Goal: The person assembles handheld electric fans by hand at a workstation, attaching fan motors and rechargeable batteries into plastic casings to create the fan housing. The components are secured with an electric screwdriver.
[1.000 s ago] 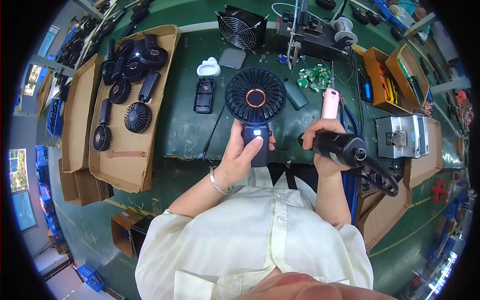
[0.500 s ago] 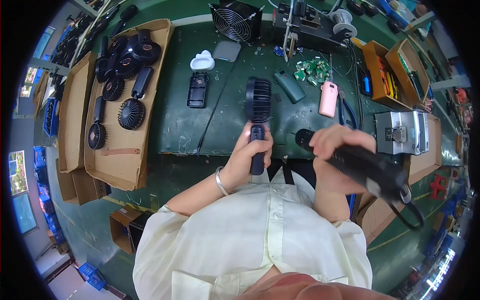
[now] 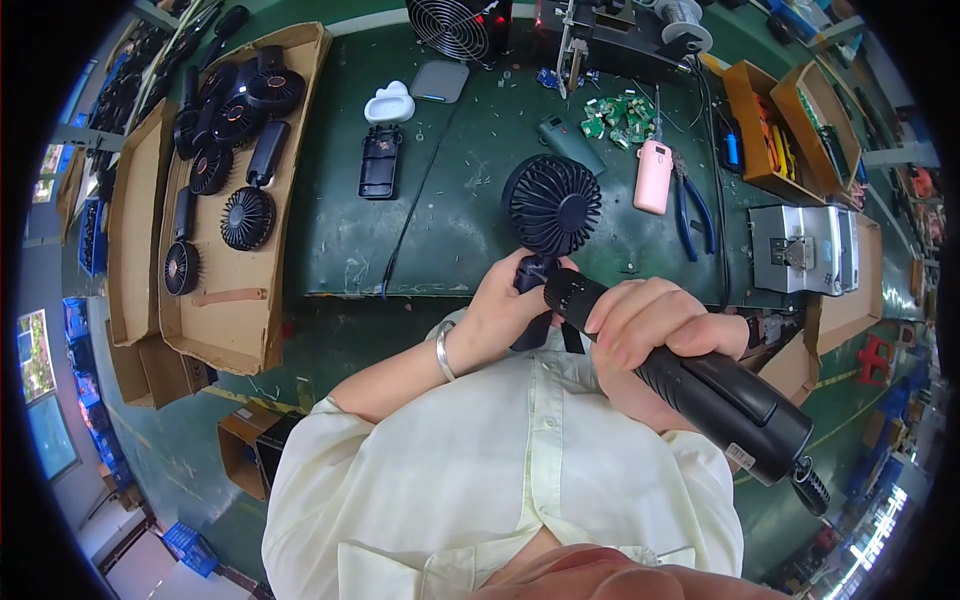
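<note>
My left hand (image 3: 497, 308) is closed around the handle of a black handheld fan (image 3: 553, 205), whose round ribbed head points up over the table's near edge. In my right hand (image 3: 655, 328) is a black electric screwdriver (image 3: 730, 400), fingers wrapped round its body and a coiled cord at its rear. Its nose is right against the fan's handle, just below the head; the bit's tip is hidden there. Past the fan lie a green device case (image 3: 572, 145) and a pink one (image 3: 654, 176). Blue-handled pliers (image 3: 694, 212) rest to the right.
A cardboard tray (image 3: 290, 150) of several black fans stands at left. Nearby are a black plastic shell (image 3: 379, 162), a white cloud-shaped piece (image 3: 390, 102) and green circuit boards (image 3: 620, 120). A cooling fan (image 3: 450, 28) sits at the back; a silver machine (image 3: 800, 250) and tool box (image 3: 765, 135) stand right.
The fan has turned from edge-on to show its ribbed face. My right hand has brought the screwdriver leftward, its nose now against the fan's handle.
</note>
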Motion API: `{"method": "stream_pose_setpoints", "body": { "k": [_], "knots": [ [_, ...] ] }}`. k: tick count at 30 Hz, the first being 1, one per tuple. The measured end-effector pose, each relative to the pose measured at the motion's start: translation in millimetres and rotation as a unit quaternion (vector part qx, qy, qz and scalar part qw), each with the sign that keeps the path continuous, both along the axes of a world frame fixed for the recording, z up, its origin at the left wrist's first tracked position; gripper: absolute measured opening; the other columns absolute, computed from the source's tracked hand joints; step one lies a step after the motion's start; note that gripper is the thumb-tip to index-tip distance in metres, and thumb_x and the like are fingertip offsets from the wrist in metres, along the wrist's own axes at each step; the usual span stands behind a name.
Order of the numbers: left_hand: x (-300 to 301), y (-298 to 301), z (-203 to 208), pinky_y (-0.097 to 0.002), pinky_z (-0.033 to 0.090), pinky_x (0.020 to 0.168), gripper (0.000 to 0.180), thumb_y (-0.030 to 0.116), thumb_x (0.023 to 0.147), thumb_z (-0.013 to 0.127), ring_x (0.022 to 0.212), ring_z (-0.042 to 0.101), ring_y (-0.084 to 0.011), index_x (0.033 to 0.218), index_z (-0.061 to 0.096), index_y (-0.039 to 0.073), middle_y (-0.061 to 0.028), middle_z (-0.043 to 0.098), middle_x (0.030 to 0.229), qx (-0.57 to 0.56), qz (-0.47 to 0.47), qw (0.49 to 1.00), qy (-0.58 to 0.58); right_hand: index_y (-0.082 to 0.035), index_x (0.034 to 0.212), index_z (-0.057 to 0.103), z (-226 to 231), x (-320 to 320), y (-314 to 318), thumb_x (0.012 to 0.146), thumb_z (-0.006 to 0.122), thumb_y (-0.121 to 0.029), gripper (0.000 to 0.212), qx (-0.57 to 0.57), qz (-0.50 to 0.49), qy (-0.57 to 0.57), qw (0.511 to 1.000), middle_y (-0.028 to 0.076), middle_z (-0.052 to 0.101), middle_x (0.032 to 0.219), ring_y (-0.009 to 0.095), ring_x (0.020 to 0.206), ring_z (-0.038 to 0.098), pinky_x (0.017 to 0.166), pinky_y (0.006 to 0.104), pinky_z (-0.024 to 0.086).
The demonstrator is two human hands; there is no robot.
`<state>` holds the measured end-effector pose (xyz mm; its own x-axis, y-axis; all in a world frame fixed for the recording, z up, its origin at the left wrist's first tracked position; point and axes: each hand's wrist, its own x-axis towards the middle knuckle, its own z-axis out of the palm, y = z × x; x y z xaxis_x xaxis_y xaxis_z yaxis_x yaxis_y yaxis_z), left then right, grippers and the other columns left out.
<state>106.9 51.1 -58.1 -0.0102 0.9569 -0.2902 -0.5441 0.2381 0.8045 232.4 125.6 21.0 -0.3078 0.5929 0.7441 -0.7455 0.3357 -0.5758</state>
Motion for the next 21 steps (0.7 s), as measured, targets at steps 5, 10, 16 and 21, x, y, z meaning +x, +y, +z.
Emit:
{"method": "stream_pose_setpoints", "body": {
  "k": [5, 10, 16, 21],
  "knots": [
    [1, -1, 1, -0.0262, 0.048, 0.084, 0.023, 0.010, 0.093, 0.055, 0.093, 0.059, -0.0106, 0.112, 0.055, -0.001, -0.0059, 0.062, 0.105, -0.020, -0.007, 1.000, -0.019, -0.002, 0.100, 0.043, 0, 4, 0, 0.090, 0.057, -0.012, 0.020, -0.004, 0.014, 0.009, 1.000, 0.017, 0.060, 0.072, 0.028, 0.058, 0.058, 0.057, 0.0423, 0.052],
    [3, -1, 2, -0.0261, 0.049, 0.081, 0.022, 0.010, 0.093, 0.054, 0.090, 0.059, -0.0101, 0.112, 0.055, 0.001, -0.0053, 0.062, 0.102, -0.029, -0.002, 0.999, -0.026, -0.002, 0.098, 0.043, 3, 6, -2, 0.094, 0.053, -0.020, 0.021, -0.034, 0.019, 0.003, 0.999, 0.017, 0.060, 0.072, 0.028, 0.058, 0.058, 0.055, 0.0424, 0.051],
    [5, 4, 11, -0.0285, 0.048, 0.078, 0.021, 0.004, 0.086, 0.061, 0.082, 0.059, -0.0126, 0.107, 0.054, 0.003, -0.0084, 0.062, 0.102, -0.025, 0.071, 0.985, -0.155, -0.001, 0.102, 0.043, 2, 8, -1, 0.095, 0.050, -0.024, 0.025, 0.002, -0.113, 0.036, 0.993, 0.017, 0.058, 0.070, 0.027, 0.055, 0.056, 0.052, 0.0390, 0.050],
    [6, 3, 7, -0.0289, 0.048, 0.080, 0.025, 0.000, 0.084, 0.063, 0.082, 0.058, -0.0117, 0.107, 0.056, 0.004, -0.0062, 0.062, 0.100, -0.010, 0.055, 0.986, -0.158, -0.001, 0.109, 0.043, -2, 8, -1, 0.095, 0.051, -0.026, 0.030, -0.007, -0.076, 0.035, 0.996, 0.017, 0.059, 0.071, 0.026, 0.056, 0.056, 0.053, 0.0391, 0.050]
  ]
}}
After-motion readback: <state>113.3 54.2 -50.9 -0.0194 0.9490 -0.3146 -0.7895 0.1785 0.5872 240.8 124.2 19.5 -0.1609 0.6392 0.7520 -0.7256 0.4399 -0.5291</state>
